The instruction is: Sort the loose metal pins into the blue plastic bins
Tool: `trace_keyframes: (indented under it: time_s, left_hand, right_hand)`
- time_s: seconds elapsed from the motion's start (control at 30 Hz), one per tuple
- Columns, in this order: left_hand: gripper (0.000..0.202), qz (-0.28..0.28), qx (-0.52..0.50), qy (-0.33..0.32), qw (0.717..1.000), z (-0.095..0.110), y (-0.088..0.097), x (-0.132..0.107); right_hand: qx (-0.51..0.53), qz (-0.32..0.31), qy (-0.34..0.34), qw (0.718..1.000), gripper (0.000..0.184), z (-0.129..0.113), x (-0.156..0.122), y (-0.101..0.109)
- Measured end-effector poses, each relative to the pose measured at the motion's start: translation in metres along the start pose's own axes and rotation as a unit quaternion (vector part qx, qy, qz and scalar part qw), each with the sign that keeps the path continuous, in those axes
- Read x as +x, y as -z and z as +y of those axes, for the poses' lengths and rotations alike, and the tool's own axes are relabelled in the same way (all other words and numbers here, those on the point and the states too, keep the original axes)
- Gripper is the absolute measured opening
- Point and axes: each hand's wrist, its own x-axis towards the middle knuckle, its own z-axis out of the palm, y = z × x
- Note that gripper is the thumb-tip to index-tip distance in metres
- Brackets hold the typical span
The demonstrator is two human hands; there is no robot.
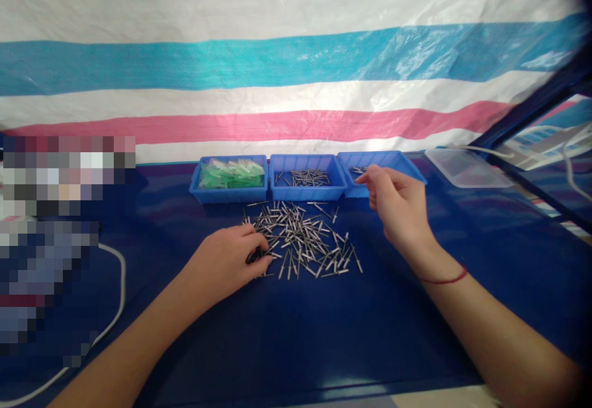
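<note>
A loose pile of silver pop rivets [300,235] lies on the dark blue table. My left hand [234,252] rests at the pile's left edge, thumb and forefinger apart, its other fingertips hidden among the rivets. Over the front of the right blue bin [398,164] is my right hand [400,208], thumb and forefinger pinched together. Whatever may be between them is too small to make out. A few rivets show in that bin, partly behind the fingers. More rivets lie in the middle blue bin [308,193].
The left blue bin [229,196] holds green and clear plastic packets [231,174]. A clear plastic lid or tray [467,169] lies right of the bins. A white cable [123,272] runs along the left. Behind stands a striped sheet [277,63]; dark frame bars border the right.
</note>
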Motion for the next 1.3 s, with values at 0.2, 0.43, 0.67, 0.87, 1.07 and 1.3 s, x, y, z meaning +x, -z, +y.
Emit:
trace_keyframes:
  time_s: [0.2,0.43,0.67,0.87,1.07,1.3]
  left_hand:
    - [0.017,-0.001,0.008,-0.003,1.0,0.0,-0.005,0.0]
    - [0.019,0.041,-0.007,-0.003,0.999,0.003,-0.001,0.001]
    - [0.015,0.105,-0.169,-0.006,0.98,0.013,-0.002,0.001]
    - [0.026,0.151,-0.423,0.112,0.887,0.019,-0.006,0.005]
    - [0.029,0.117,-0.557,0.146,0.809,0.025,-0.007,0.007]
    - [0.024,0.128,-0.536,0.138,0.823,0.026,-0.007,0.006]
  right_hand:
    - [0.005,-0.074,-0.011,0.997,0.033,-0.028,-0.02,-0.01]
    - [-0.008,-0.205,0.065,0.977,0.023,-0.039,-0.037,-0.02]
    - [0.035,-0.36,0.075,0.929,0.024,-0.052,-0.055,-0.031]
    - [0.106,-0.363,-0.005,0.926,0.031,-0.051,-0.058,-0.034]
    - [0.156,-0.353,-0.034,0.922,0.028,-0.052,-0.059,-0.034]
    - [0.191,-0.354,-0.085,0.912,0.025,-0.053,-0.059,-0.033]
